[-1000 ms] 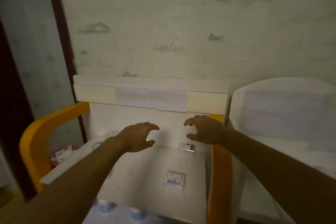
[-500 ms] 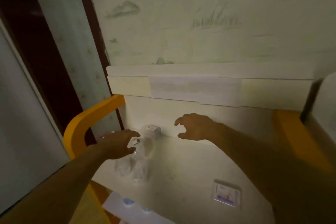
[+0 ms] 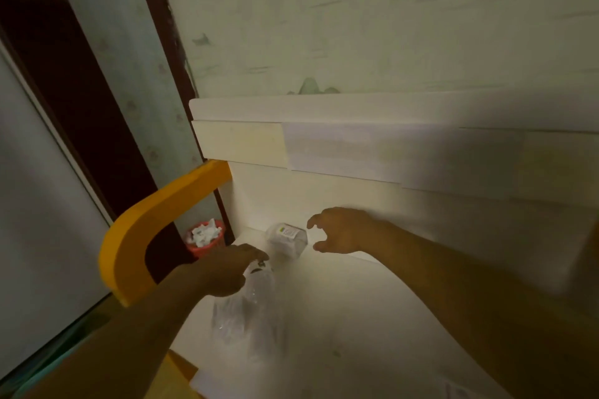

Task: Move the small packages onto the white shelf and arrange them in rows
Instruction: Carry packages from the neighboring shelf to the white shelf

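A clear plastic-wrapped package [image 3: 287,238] with a small label stands at the back left corner of the white shelf [image 3: 350,317]. More crinkled clear wrapping [image 3: 249,308] lies in front of it, towards me. My left hand [image 3: 227,272] rests palm down on the top of that wrapping; whether its fingers grip it is hidden. My right hand [image 3: 340,230] hovers just right of the labelled package, fingers and thumb curved and apart, holding nothing.
A yellow curved side rail [image 3: 152,223] bounds the shelf on the left. A red bin [image 3: 204,238] full of crumpled paper stands on the floor beyond it. A white back panel [image 3: 356,142] and the wall close off the rear.
The view has swung left and closer. My left hand has settled on the clear wrapping. My right hand has come nearer the labelled package. The flat package at the shelf's front has left the view.
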`<state>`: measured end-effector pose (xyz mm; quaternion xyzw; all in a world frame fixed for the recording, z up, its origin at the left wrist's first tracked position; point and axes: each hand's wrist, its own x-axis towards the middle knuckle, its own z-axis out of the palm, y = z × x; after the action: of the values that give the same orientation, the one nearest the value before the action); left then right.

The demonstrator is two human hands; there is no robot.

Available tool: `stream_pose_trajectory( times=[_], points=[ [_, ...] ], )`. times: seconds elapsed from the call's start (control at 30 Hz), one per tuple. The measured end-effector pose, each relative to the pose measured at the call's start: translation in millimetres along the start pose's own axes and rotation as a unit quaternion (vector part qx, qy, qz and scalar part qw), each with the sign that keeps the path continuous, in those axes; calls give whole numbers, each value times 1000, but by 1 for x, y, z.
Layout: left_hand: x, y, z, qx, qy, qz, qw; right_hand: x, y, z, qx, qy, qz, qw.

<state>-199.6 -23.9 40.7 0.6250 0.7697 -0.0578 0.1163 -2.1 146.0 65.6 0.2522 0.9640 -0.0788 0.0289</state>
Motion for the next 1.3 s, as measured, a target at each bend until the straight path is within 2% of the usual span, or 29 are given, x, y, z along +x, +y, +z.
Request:
stream_pose_trajectory(
  times=[0.17,0.27,0.37,0.53,0.67,0.8,0.9,1.13,1.3],
  points=[
    [23,-3,17,118,-39,108,986,43,-16,22,8,2,11,1000],
    [37,-13,22,117,-73,141,980,65,-27,34,9,-6,29,1000],
    [50,-25,28,136,-54,165,975,84,-33,46,-3,19,56,998],
    [69,-50,33,99,10,200,975,102,-41,70,-11,70,119,990],
    [75,-59,33,20,-15,198,980,112,-48,75,-13,97,164,982],
    [82,-59,31,-1,-41,188,981,108,-42,81,17,43,180,983],
    [85,-54,26,32,-56,189,980,97,-35,82,36,4,185,982],
    [92,-41,6,31,-17,257,966,50,-23,60,-4,-61,207,976],
    [82,-13,-38,24,23,280,959,2,-22,8,-37,-28,227,973]
  ],
)
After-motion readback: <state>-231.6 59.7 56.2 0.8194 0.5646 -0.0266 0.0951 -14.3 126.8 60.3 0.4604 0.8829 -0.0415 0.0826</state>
